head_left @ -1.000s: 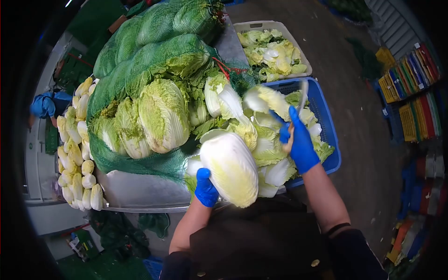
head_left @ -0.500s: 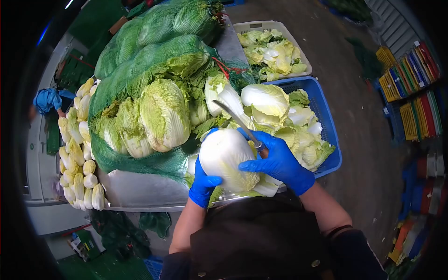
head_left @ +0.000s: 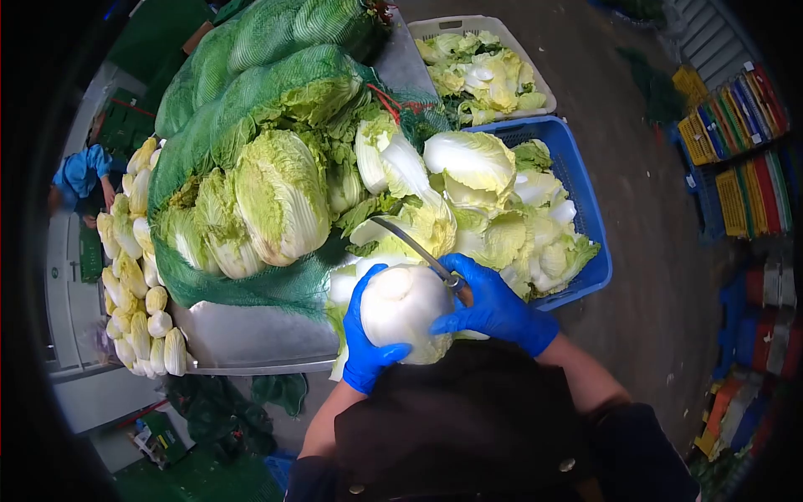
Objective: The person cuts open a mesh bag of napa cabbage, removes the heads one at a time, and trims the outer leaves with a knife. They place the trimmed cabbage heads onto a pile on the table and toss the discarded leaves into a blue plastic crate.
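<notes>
A pale napa cabbage (head_left: 407, 311), its round cut base facing up, is held close to my apron between both hands. My left hand (head_left: 366, 335), in a blue glove, grips its left side with the thumb across the front. My right hand (head_left: 500, 308), also gloved in blue, is closed round the handle of a curved knife (head_left: 416, 248), and its thumb presses the cabbage's right side. The blade points up and left, beyond the cabbage. Loose cabbage leaves (head_left: 393, 230) lie just behind it.
A green mesh sack (head_left: 242, 109) with whole cabbages (head_left: 283, 199) covers much of the metal table (head_left: 251, 339). At right stands a blue crate (head_left: 592, 219) of leaves; behind it, a white crate (head_left: 525, 50). Trimmed cabbages (head_left: 134, 284) are piled at left, near another person's blue sleeve (head_left: 82, 171).
The cabbage has tipped so that its base now faces up, and it has come nearer to my body. My left hand has shifted down with it; the knife stays in my right hand.
</notes>
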`<state>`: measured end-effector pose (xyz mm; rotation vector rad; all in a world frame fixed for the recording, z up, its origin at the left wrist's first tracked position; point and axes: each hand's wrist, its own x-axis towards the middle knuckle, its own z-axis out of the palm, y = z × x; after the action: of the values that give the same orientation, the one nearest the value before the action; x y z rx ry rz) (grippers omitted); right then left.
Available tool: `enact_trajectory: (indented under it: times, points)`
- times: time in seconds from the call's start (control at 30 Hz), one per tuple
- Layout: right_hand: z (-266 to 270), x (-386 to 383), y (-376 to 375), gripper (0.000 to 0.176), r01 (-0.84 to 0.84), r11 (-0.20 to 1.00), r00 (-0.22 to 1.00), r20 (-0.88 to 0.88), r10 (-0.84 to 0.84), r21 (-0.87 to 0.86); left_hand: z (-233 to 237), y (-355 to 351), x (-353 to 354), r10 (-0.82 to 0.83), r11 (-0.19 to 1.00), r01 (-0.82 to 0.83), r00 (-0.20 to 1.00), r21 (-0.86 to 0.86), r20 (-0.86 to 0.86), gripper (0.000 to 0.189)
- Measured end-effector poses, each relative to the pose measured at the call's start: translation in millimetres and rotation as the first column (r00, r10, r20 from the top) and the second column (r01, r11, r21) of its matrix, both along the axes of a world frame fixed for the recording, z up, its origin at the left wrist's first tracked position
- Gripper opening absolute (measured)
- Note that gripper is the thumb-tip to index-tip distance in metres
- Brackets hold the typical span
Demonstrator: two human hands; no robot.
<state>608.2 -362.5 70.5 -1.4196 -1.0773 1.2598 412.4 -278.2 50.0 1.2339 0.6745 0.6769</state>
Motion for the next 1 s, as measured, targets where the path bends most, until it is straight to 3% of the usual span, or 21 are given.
enact_trajectory:
  times: [0.23, 0.33, 0.4, 0.47, 0.53, 0.6, 0.63, 0.67, 0.7, 0.73, 0.8, 0.83, 0.87, 0.9, 0.93, 0.97, 1.0]
  points:
    - [-18.0, -6.7, -6.3, 0.073, -0.003, 1.000, 0.999, -0.042, 0.002, -0.026, 5.7, -14.6, -5.4, 0.057, 0.998, -0.057, 0.998, -0.025, -0.027, 0.109]
    - [-12.6, -11.3, -7.5, 0.071, -0.033, 0.986, 0.999, -0.043, 0.026, -0.164, -7.9, -17.5, -14.2, 0.114, 0.993, -0.115, 0.992, -0.017, -0.054, 0.105]
    - [-20.6, -22.5, -6.0, 0.064, 0.098, 0.993, 0.971, -0.210, -0.111, -0.070, -15.2, -14.3, -16.2, 0.161, 0.987, -0.160, 0.984, 0.016, -0.078, 0.103]
    - [-14.7, -22.3, -6.7, 0.061, 0.160, 0.982, 0.932, -0.311, -0.184, -0.101, -16.8, -14.6, -19.9, 0.249, 0.945, -0.237, 0.968, -0.225, 0.027, 0.096]
    - [13.4, -5.8, -2.2, 0.050, 0.226, 0.954, 0.851, -0.437, -0.292, -0.199, -24.2, -1.6, -26.7, 0.229, 0.941, -0.198, 0.970, -0.274, 0.086, 0.089]
    - [14.3, 12.3, -10.5, 0.023, 0.322, 0.883, 0.792, -0.413, -0.449, -0.343, -14.8, 14.7, -23.2, 0.418, 0.752, -0.050, 0.807, -0.658, 0.416, 0.085]
    - [12.7, 18.6, -14.1, 0.020, 0.425, 0.850, 0.664, -0.532, -0.526, -0.311, -13.4, 24.7, -24.1, 0.461, 0.743, -0.074, 0.777, -0.665, 0.429, 0.083]
    - [16.6, 34.3, -16.3, 0.022, 0.428, 0.849, 0.631, -0.570, -0.527, -0.311, -13.9, 31.6, -28.4, 0.470, 0.750, -0.092, 0.771, -0.655, 0.430, 0.083]
    - [12.3, 45.9, -15.8, 0.028, 0.467, 0.860, 0.670, -0.552, -0.496, -0.205, -15.9, 38.0, -32.9, 0.435, 0.783, 0.010, 0.706, -0.622, 0.558, 0.083]
    - [8.8, 71.8, -18.9, 0.046, 0.363, 0.885, 0.894, -0.158, -0.419, -0.293, -15.1, 44.1, -34.6, 0.389, 0.813, 0.112, 0.624, -0.571, 0.677, 0.082]
    - [-28.7, 64.9, -8.0, 0.070, 0.484, 0.848, 0.812, 0.250, -0.528, 0.217, -10.6, 47.0, -32.1, 0.387, 0.813, 0.147, 0.587, -0.564, 0.711, 0.081]
    - [-16.0, 54.5, -1.9, 0.070, 0.475, 0.850, 0.815, 0.252, -0.522, 0.228, -8.9, 48.5, -30.5, 0.465, 0.790, 0.000, 0.652, -0.613, 0.599, 0.083]
    - [1.1, 34.0, 2.6, 0.080, 0.430, 0.894, 0.900, 0.013, -0.435, 0.129, -7.1, 48.9, -28.4, 0.542, 0.752, -0.148, 0.695, -0.643, 0.473, 0.084]
    - [23.0, 13.1, 6.5, 0.090, 0.359, 0.932, 0.910, -0.236, -0.340, 0.045, -4.7, 46.6, -26.2, 0.544, 0.771, -0.236, 0.726, -0.591, 0.420, 0.090]
    - [45.7, -2.9, 6.8, 0.094, 0.218, 0.968, 0.973, -0.109, -0.205, 0.125, 3.7, 41.1, -23.0, 0.537, 0.777, -0.226, 0.726, -0.588, 0.430, 0.090]
    - [50.7, -14.1, 7.6, 0.095, 0.180, 0.962, 0.958, -0.259, -0.124, 0.204, 16.7, 32.5, -19.7, 0.495, 0.806, -0.129, 0.682, -0.578, 0.539, 0.094]
    - [59.7, -22.0, 8.2, 0.090, 0.160, 0.979, 0.926, -0.363, -0.103, 0.130, 25.7, 25.5, -15.7, 0.454, 0.829, -0.035, 0.623, -0.558, 0.637, 0.097]
